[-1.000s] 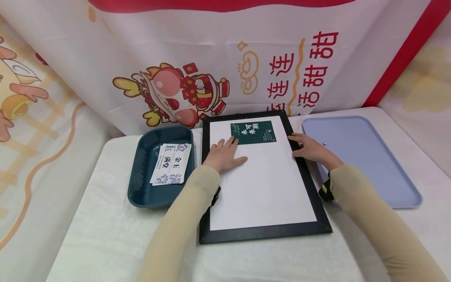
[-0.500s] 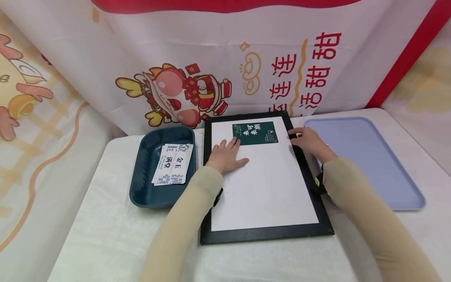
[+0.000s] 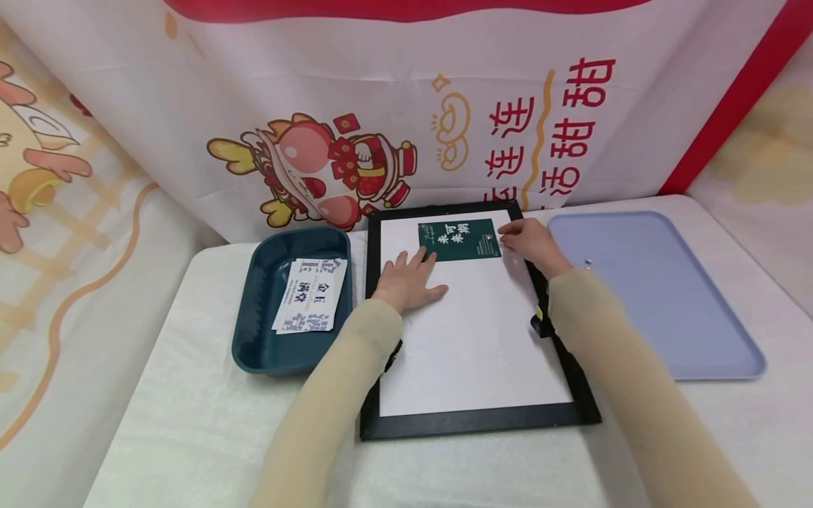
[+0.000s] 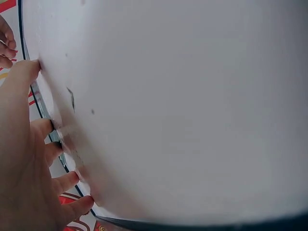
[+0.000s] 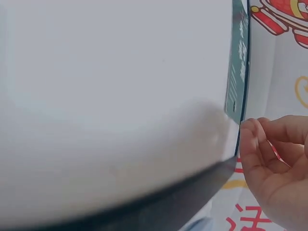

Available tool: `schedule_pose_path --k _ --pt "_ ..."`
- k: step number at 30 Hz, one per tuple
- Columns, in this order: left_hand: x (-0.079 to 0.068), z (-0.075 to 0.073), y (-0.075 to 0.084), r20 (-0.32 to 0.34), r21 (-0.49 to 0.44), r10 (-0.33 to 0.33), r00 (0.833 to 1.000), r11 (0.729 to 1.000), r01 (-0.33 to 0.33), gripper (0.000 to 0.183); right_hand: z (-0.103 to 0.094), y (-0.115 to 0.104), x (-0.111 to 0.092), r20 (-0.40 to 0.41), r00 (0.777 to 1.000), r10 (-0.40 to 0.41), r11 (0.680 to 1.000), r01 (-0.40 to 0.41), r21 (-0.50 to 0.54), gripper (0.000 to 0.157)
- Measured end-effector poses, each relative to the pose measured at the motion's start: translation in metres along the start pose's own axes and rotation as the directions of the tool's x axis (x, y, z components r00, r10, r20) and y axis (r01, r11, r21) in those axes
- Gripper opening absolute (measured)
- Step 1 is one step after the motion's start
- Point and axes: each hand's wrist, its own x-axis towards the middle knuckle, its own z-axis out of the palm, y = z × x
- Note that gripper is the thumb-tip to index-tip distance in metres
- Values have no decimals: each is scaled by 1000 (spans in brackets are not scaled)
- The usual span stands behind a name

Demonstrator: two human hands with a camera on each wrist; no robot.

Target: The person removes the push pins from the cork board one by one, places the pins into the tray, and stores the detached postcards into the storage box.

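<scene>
The left hand (image 3: 406, 283) is lying spread on the black-framed whiteboard (image 3: 483, 346), fingertips touching the green printed card (image 3: 459, 241), which is resting near the board's far edge. The right hand (image 3: 532, 244) is holding its fingertips together by the card's right edge; whether they are gripping it is unclear.

A teal basin (image 3: 259, 310) held white cards (image 3: 311, 296), a lavender tray (image 3: 663, 296) lay flat, and a cartoon-printed backdrop (image 3: 406, 85) hung behind.
</scene>
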Motion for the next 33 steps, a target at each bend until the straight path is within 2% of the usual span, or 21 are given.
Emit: schedule_pose_path --k 5,13,21,33 --pt "1 1 0 7 13 -7 1000 1000 7 78 8 -6 2 14 1000 20 1000 -21 6 35" --pt "-1 0 0 9 17 -6 1000 1000 6 77 17 -2 9 35 999 24 1000 -24 17 38" --pt "-2 -2 1 3 9 -4 1000 1000 4 76 15 -1 12 70 997 16 999 -19 44 40" --pt "0 -1 -1 21 0 -10 1000 1000 10 76 14 -3 12 76 997 3 999 -7 54 40"
